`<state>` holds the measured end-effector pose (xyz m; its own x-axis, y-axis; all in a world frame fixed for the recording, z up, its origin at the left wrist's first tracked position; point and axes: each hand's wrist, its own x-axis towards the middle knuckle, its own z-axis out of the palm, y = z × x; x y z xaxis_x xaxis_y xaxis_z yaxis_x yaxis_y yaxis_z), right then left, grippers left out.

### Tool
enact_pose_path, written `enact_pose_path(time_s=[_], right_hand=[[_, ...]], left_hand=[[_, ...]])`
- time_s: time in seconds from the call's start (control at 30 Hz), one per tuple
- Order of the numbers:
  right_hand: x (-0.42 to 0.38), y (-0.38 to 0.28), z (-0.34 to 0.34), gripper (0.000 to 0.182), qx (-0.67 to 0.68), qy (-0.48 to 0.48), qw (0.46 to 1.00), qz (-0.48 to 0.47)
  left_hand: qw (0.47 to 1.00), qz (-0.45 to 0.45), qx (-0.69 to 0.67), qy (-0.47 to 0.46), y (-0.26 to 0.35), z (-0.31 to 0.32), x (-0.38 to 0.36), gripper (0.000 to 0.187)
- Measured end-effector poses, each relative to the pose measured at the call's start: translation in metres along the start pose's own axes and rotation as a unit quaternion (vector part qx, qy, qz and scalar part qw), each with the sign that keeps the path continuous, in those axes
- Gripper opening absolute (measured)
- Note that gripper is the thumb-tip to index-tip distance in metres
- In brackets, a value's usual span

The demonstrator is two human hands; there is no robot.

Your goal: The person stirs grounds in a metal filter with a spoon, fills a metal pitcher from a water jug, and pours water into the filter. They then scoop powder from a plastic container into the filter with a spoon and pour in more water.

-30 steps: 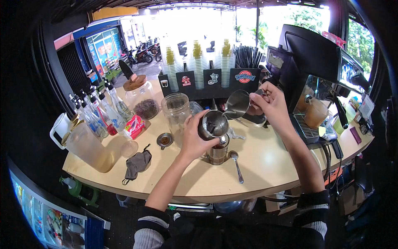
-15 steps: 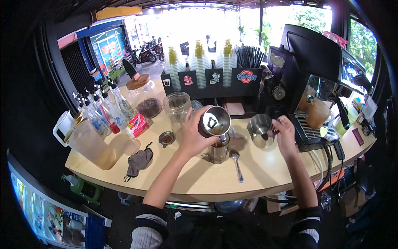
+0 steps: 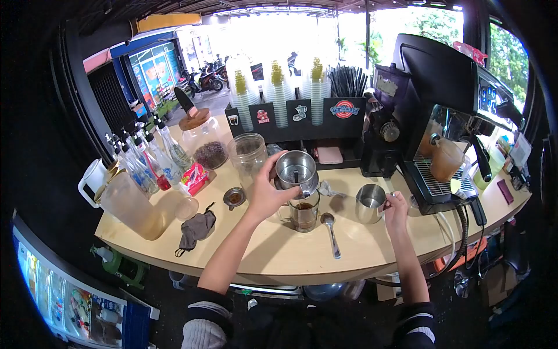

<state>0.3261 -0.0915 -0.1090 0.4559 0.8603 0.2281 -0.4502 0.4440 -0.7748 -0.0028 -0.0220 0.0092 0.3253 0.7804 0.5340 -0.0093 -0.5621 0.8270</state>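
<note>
My left hand (image 3: 272,189) grips a metal coffee drip filter (image 3: 296,168), its open top facing up toward me. The filter is just above a glass mug (image 3: 304,216) with dark brown liquid in it; whether they touch is hard to tell. My right hand (image 3: 396,210) is closed round the handle of a steel milk pitcher (image 3: 369,203), which is upright at or near the tabletop. Between the mug and the pitcher lies a metal spoon (image 3: 332,234). A small round metal dish (image 3: 234,198) with brown residue sits left of my left hand.
An open clear jar (image 3: 248,157) stands behind my left hand. Syrup bottles (image 3: 145,157), a plastic jug (image 3: 131,203) and a dark cloth mask (image 3: 196,231) are on the left. Cup stacks in a black holder (image 3: 296,121) line the back. An espresso machine (image 3: 442,116) occupies the right.
My left hand has turned the drip filter from tilted toward me to more level, lower over the mug. My right hand has brought the pitcher down and slightly right.
</note>
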Motion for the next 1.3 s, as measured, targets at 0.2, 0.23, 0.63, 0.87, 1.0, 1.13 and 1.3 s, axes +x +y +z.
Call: enact_pose_path(time_s=[0.2, 0.23, 0.63, 0.87, 1.0, 1.13, 1.3], right_hand=[[0.003, 0.022, -0.017, 0.013, 0.03, 0.038, 0.999, -0.01], [0.001, 0.021, -0.016, 0.013, 0.03, 0.038, 0.999, -0.01], [-0.006, 0.016, -0.008, 0.021, -0.046, 0.015, 0.998, -0.029], [-0.005, 0.02, -0.012, 0.023, -0.061, 0.02, 0.997, -0.034], [-0.004, 0.022, -0.013, 0.023, -0.062, 0.022, 0.997, -0.036], [-0.01, 0.014, -0.003, 0.022, -0.07, 0.045, 0.996, -0.028], [-0.009, 0.016, -0.004, 0.017, -0.097, 0.028, 0.994, -0.036]], left_hand=[[1.0, -0.017, 0.014, -0.008, -0.003, 0.0, -0.003, 0.08], [1.0, -0.017, 0.014, -0.008, -0.004, 0.0, -0.004, 0.08], [0.999, -0.012, -0.033, 0.0, -0.02, 0.004, -0.014, 0.076], [1.0, -0.024, -0.016, -0.007, -0.02, 0.009, -0.014, 0.078], [0.999, -0.029, 0.008, -0.022, -0.019, 0.007, -0.014, 0.082], [0.999, -0.02, 0.013, -0.026, -0.016, 0.005, -0.015, 0.084], [0.998, 0.049, 0.031, 0.016, -0.014, -0.006, -0.031, 0.08]])
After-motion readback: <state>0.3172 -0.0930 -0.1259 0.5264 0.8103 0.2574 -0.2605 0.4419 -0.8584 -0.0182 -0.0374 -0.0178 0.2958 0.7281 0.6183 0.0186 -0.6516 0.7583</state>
